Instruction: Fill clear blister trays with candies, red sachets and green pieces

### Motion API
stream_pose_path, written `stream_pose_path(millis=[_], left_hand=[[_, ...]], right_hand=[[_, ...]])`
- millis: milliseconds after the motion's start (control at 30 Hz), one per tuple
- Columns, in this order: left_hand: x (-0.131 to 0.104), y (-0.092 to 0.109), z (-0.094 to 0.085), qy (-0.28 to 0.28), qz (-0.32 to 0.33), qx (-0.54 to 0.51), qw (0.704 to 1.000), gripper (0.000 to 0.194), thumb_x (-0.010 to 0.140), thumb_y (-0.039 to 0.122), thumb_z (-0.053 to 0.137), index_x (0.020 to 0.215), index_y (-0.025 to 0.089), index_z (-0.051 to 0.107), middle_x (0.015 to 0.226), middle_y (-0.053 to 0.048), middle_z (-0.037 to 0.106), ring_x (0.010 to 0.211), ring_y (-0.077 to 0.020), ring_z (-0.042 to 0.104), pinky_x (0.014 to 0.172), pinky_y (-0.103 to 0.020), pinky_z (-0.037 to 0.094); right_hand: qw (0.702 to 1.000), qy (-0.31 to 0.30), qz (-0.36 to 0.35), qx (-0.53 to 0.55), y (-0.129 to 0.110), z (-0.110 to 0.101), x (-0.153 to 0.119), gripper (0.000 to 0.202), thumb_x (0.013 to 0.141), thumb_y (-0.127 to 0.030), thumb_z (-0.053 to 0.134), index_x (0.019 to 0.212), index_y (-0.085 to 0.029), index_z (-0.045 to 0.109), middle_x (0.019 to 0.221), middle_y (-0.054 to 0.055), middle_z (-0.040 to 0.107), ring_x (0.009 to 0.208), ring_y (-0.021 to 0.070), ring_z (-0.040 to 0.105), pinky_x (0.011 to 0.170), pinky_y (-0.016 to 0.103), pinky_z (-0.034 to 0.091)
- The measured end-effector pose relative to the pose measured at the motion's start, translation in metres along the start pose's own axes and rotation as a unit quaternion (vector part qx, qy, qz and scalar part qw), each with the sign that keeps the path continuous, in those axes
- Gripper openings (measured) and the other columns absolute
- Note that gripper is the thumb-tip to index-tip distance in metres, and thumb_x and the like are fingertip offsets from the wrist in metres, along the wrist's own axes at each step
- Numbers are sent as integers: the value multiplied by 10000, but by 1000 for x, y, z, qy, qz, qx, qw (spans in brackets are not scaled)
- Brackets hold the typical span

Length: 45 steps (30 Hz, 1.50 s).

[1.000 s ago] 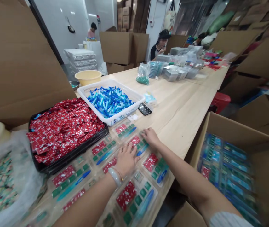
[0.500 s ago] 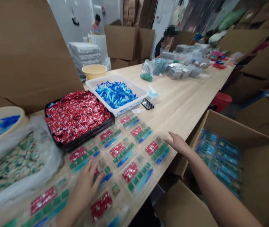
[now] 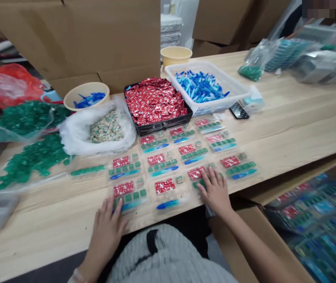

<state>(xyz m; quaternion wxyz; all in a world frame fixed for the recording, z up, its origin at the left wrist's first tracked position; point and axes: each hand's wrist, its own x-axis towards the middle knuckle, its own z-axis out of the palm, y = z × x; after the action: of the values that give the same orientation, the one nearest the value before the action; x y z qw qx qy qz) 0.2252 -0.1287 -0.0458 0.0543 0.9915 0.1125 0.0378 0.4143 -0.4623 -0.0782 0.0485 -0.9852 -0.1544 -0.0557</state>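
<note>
Near side of table (image 3: pixel 50 226), both hands at filled clear trays. Left hand (image 3: pixel 107 220) at front corner of left tray (image 3: pixel 138 188), fingers slightly apart, thumb out by blue stick (image 3: pixel 132 205). Right hand (image 3: pixel 215 190) over right tray (image 3: pixel 198 191), fingers spread, partly hiding green squares (image 3: pixel 196 184). Middle tray (image 3: pixel 161 197) between hands: red packet (image 3: pixel 165 186), small cube (image 3: pixel 180 179), another blue stick. More trays in rows behind, then black bin (image 3: pixel 165 126) heaped with red packets, white basket (image 3: pixel 212 107) of blue pieces. Far left, loose green pile (image 3: pixel 44 153). Lower right, cardboard box (image 3: pixel 244 222) with stacked packs.
</note>
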Motion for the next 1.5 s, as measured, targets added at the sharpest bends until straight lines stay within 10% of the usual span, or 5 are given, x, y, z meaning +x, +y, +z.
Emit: stream_pose_path(millis=[500, 767, 1033, 1233, 1500], left_hand=[[13, -103, -18, 197, -182, -83, 960, 531, 777, 339, 505, 1222, 63, 416, 1385, -222, 197, 1290, -320, 177, 1030, -469, 221], [63, -167, -52, 204, -412, -581, 672, 296, 658, 170, 624, 941, 156, 541, 1099, -101, 536, 1173, -225, 399, 991, -346, 319], [108, -172, -52, 61, -460, -711, 529, 209, 792, 174, 463, 588, 129, 463, 492, 0, 465, 469, -91, 511, 485, -206, 439], [79, -161, -87, 30, -434, -715, 547, 109, 775, 183, 504, 682, 129, 523, 579, 7, 508, 500, -68, 497, 486, -169, 413], [84, -64, -132, 7, -92, -551, 829, 451, 537, 324, 738, 929, 198, 553, 898, -23, 584, 862, -184, 546, 756, -292, 454]], right_hand=[[918, 34, -321, 232, -171, -57, -2, 378, 857, -325, 397, 1173, -138, 486, 1123, 128, 535, 1042, 232, 466, 889, 395, 399], [902, -135, -398, 99, -386, -37, 79, 542, 801, -332, 486, 1292, -147, 352, 1278, 165, 407, 1142, 288, 372, 912, 445, 322], [893, -151, -423, 33, -407, -9, 102, 597, 765, -398, 519, 1287, -172, 337, 1202, 128, 494, 1058, 274, 440, 811, 412, 402], [880, -134, -454, 44, -393, -51, 100, 436, 834, -105, 306, 1263, -170, 347, 1150, 115, 517, 1040, 218, 465, 838, 368, 396], [739, -330, -540, 232, -257, -174, 137, 341, 799, -171, 464, 1137, -130, 500, 1055, 67, 540, 953, 152, 508, 849, 296, 405]])
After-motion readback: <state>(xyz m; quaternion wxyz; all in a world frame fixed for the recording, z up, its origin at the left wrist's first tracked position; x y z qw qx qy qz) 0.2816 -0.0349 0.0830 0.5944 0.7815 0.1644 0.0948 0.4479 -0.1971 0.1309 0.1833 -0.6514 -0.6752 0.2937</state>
